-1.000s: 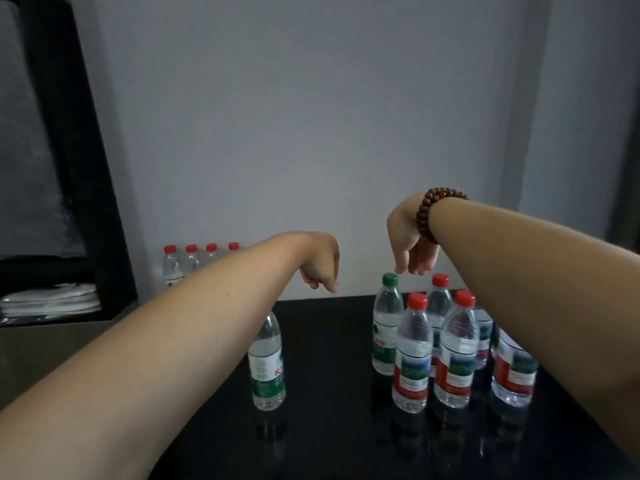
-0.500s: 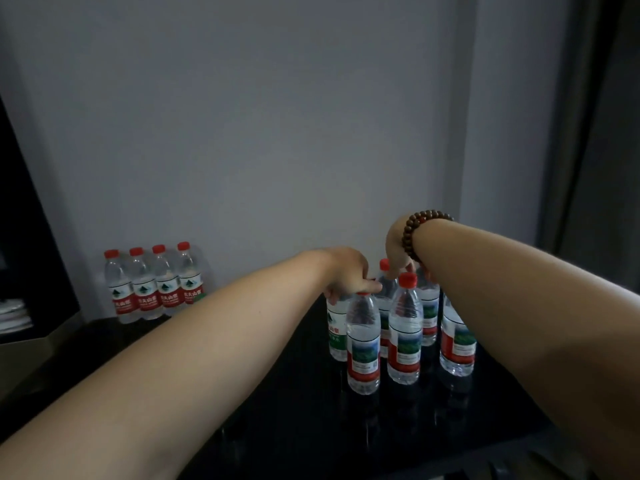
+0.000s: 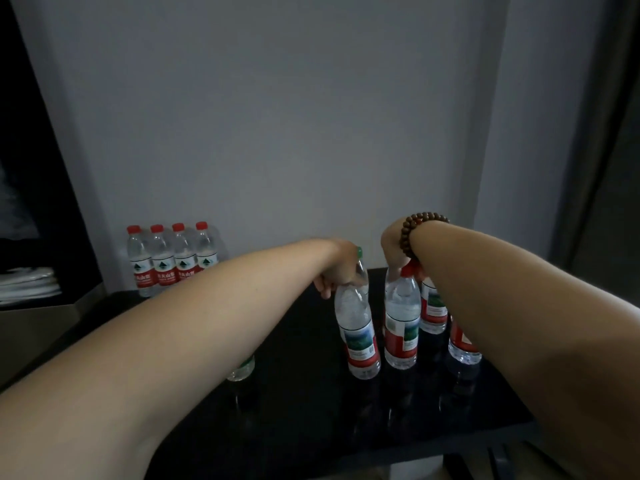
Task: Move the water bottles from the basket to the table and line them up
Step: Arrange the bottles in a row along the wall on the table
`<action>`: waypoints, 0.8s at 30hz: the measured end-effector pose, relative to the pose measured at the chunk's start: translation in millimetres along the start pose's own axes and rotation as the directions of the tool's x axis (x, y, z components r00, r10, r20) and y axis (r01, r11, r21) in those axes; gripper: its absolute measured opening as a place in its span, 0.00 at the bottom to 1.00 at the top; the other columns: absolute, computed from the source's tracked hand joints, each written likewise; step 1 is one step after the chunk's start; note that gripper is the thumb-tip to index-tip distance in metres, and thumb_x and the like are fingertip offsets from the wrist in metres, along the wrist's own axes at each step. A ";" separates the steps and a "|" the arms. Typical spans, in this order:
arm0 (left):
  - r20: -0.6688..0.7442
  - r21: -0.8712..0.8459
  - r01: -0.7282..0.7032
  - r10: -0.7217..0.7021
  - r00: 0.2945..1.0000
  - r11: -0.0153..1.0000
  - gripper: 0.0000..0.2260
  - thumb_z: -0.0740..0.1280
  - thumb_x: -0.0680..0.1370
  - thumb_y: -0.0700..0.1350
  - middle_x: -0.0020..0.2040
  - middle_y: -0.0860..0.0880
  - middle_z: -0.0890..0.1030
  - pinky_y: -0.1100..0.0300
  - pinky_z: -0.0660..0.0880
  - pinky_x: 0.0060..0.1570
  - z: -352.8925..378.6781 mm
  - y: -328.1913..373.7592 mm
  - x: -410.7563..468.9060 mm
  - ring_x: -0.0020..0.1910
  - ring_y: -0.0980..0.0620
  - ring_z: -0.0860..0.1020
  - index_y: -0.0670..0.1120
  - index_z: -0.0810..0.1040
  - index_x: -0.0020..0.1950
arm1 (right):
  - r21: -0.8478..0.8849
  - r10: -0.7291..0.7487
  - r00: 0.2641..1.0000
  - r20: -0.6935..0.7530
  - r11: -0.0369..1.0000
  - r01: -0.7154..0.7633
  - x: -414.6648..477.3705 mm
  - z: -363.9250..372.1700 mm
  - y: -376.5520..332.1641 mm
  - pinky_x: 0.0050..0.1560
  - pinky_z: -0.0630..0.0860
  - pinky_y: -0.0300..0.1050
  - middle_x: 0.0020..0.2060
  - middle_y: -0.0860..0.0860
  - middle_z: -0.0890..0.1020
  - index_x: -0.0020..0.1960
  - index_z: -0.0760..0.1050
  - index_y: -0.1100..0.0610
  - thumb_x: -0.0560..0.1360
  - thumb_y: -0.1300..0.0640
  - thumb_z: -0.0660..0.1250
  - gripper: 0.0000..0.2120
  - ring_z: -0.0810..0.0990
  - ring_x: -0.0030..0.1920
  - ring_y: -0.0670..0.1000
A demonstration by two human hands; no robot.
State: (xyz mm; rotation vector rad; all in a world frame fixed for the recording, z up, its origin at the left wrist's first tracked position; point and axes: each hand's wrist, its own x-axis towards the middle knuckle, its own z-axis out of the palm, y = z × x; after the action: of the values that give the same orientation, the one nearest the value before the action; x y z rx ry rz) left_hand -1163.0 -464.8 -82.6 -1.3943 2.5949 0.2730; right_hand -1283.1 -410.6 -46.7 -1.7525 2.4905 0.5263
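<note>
The left hand (image 3: 341, 271) is seen curled round the neck of a clear plastic water bottle with a red-banded label (image 3: 360, 341). This bottle is placed at the front of a cluster on the glossy black bench (image 3: 294, 410) and leans slightly. A green cap (image 3: 360, 252) is shown just above the knuckles; whether it belongs to the gripped bottle or to one behind cannot be told.

The right hand (image 3: 394, 251), bent down at the wrist, is closed over the top of a red-capped clear plastic water bottle (image 3: 401, 317), which is set upright just beside the first. A brown wooden bead bracelet (image 3: 422, 225) is worn on the right wrist.

Behind these a third clear bottle with a red label (image 3: 433, 306) is seen, and a fourth bottle (image 3: 464, 348) is half hidden by the right forearm. Well apart to the left, the base of a green-labelled bottle (image 3: 242, 367) is shown under the left forearm.

A row of four red-capped bottles (image 3: 173, 258) is set against the grey wall (image 3: 277, 116) at the far left. A stack of white material (image 3: 27, 282) is laid in a dark shelf unit (image 3: 52, 188) at the left edge.
</note>
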 end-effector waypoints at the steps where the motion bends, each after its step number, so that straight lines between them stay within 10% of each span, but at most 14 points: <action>1: 0.005 0.007 0.015 -0.015 1.000 1.000 0.20 0.63 0.84 0.54 0.32 0.42 0.82 0.58 0.80 0.35 -3.2 -5.7 -1.4 0.27 0.50 0.80 0.36 0.75 0.49 | -0.002 -0.021 0.999 -0.026 1.000 0.021 -2.4 -3.8 -4.7 0.45 0.81 0.44 0.41 0.55 0.81 0.57 0.78 0.64 0.78 0.50 0.72 0.18 0.82 0.38 0.51; 5: 0.044 0.023 0.069 -0.070 0.997 0.997 0.19 0.65 0.83 0.52 0.30 0.44 0.81 0.56 0.82 0.39 -12.5 -32.1 0.3 0.31 0.49 0.81 0.38 0.77 0.43 | -0.017 -0.071 0.994 -0.081 0.997 0.070 -7.5 -18.2 -35.9 0.43 0.75 0.43 0.36 0.53 0.76 0.41 0.71 0.61 0.80 0.52 0.70 0.17 0.76 0.35 0.49; 10: 0.002 0.073 0.145 -0.146 0.989 0.987 0.17 0.65 0.84 0.51 0.32 0.44 0.83 0.60 0.81 0.36 -16.3 -71.3 -2.2 0.28 0.52 0.80 0.38 0.80 0.45 | 0.021 -0.204 0.978 -0.032 0.979 0.205 17.1 -24.1 -67.2 0.50 0.82 0.49 0.43 0.56 0.85 0.60 0.76 0.65 0.75 0.50 0.76 0.23 0.86 0.46 0.54; 18: -0.075 0.058 0.200 -0.195 0.978 0.978 0.15 0.69 0.81 0.49 0.46 0.42 0.88 0.51 0.83 0.54 -14.0 -118.9 -1.5 0.44 0.46 0.87 0.38 0.79 0.60 | 0.008 -0.361 0.926 -0.111 0.931 0.364 30.9 -20.4 -109.3 0.45 0.85 0.46 0.43 0.55 0.87 0.53 0.81 0.62 0.76 0.50 0.75 0.16 0.87 0.42 0.53; 24: -0.087 0.177 0.115 -0.101 0.991 0.977 0.10 0.69 0.80 0.43 0.52 0.45 0.87 0.63 0.76 0.40 -17.7 -123.8 -6.0 0.46 0.49 0.84 0.44 0.78 0.61 | -0.044 -0.441 0.885 -0.152 0.897 0.440 42.6 -16.5 -122.0 0.47 0.83 0.41 0.47 0.53 0.87 0.58 0.83 0.60 0.76 0.51 0.74 0.15 0.88 0.45 0.50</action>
State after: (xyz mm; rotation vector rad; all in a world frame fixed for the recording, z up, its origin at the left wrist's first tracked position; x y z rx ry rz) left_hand -1057.5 -531.5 -73.3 -1.5000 2.5183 -0.0345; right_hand -1183.2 -490.6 -71.1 -2.3493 2.0601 0.3708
